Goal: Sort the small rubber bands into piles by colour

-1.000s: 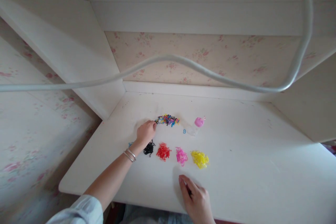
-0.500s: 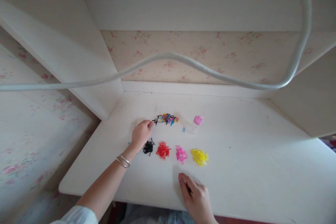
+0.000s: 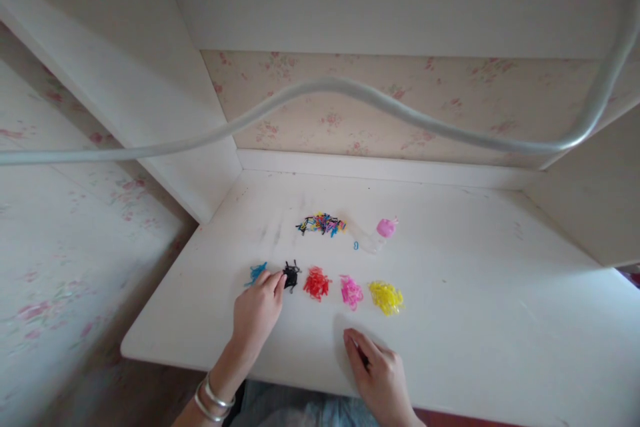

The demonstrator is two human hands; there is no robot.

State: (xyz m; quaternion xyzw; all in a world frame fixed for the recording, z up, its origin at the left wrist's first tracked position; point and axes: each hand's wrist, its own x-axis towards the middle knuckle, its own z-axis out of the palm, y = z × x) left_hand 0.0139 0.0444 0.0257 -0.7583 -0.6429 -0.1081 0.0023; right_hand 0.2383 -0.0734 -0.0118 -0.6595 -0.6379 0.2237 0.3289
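My left hand (image 3: 259, 303) is closed in a pinch, its fingertips at the edge of a pile of black rubber bands (image 3: 291, 275); the exact grip is partly hidden. Beside it lies a small pile of blue rubber bands (image 3: 257, 273), partly covered by that hand. To the right in the same row are red rubber bands (image 3: 317, 283), pink rubber bands (image 3: 351, 292) and yellow rubber bands (image 3: 386, 297). My right hand (image 3: 379, 370) rests curled near the front edge, thumb and forefinger together, nothing visible in it. Mixed-colour rubber bands (image 3: 323, 223) form a heap farther back.
A clear bag or tube (image 3: 367, 240) with a pink end (image 3: 386, 227) lies right of the heap, beside one loose blue band (image 3: 356, 245). A white cable (image 3: 320, 85) crosses the view above the white table (image 3: 475, 320). Side panels and a back wall enclose it.
My left hand has moved from the mixed heap back toward me to the black pile, uncovering the blue bands. My right hand stays put. The view has shifted slightly.
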